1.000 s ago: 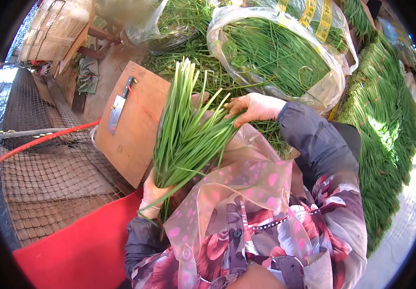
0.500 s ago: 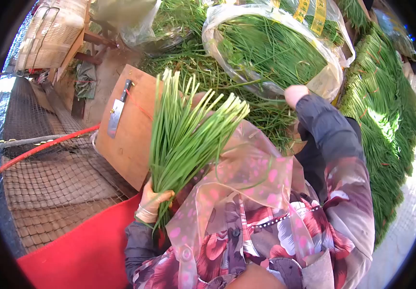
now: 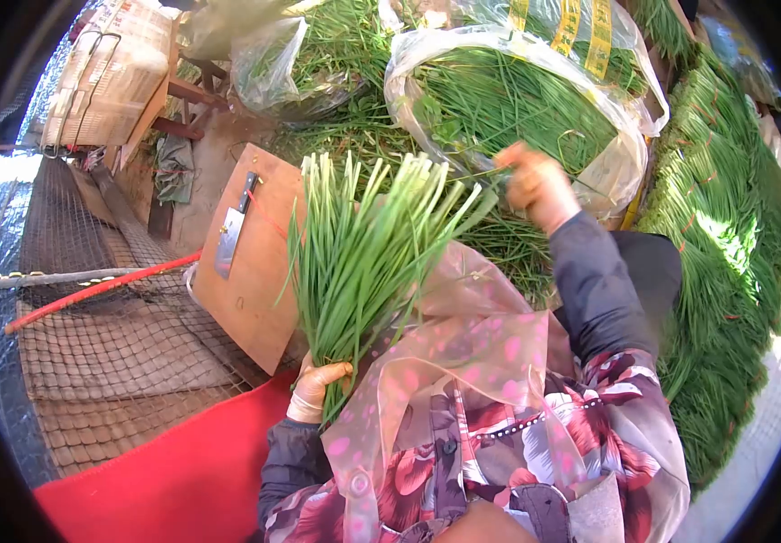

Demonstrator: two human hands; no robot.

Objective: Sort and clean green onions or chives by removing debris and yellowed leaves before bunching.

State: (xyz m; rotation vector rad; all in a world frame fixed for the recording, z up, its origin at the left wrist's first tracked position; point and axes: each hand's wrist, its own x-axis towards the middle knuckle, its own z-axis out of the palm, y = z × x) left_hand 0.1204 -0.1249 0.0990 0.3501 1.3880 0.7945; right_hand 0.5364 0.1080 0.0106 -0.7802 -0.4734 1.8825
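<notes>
My left hand (image 3: 320,385), in a pale glove, is closed around the lower, leafy end of a large bunch of garlic chives (image 3: 363,271). Their pale cut ends fan out upward, above the clear pink-dotted apron (image 3: 463,353). My right hand (image 3: 539,188) is raised to the right of the bunch's tips, in front of a clear plastic bag (image 3: 399,86) full of loose chives (image 3: 517,109). Motion smears its fingers, and whether anything is in them cannot be made out. Some green blades lie between this hand and the bunch.
At the left, a knife (image 3: 230,231) rests on a tilted wooden board (image 3: 259,312). Past it are a red cloth (image 3: 164,462), netting (image 3: 119,353) and a plastic crate (image 3: 105,81). Stacked chives (image 3: 725,244) line the right side. Loose trimmings (image 3: 508,249) lie below the bag.
My right hand has moved slightly left and down from the bag's edge toward the bunch tips, its back now turned up. My left hand keeps its hold; the whole view has shifted a little.
</notes>
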